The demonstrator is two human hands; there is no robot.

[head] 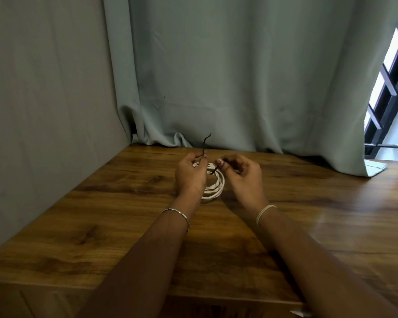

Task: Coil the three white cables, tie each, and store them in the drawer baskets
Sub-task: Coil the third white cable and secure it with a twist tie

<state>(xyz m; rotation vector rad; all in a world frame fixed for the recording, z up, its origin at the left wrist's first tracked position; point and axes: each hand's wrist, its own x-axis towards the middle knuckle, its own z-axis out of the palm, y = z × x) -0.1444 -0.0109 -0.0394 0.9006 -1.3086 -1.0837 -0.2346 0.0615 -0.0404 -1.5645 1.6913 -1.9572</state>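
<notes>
Here, left hand (190,174) and right hand (241,175) pinch thin dark tie (204,146) at white coil (214,189)

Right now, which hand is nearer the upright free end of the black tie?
Left. The left hand pinches the black tie just below that end; the right hand pinches its other end, lower, over the white cable coil.
</notes>
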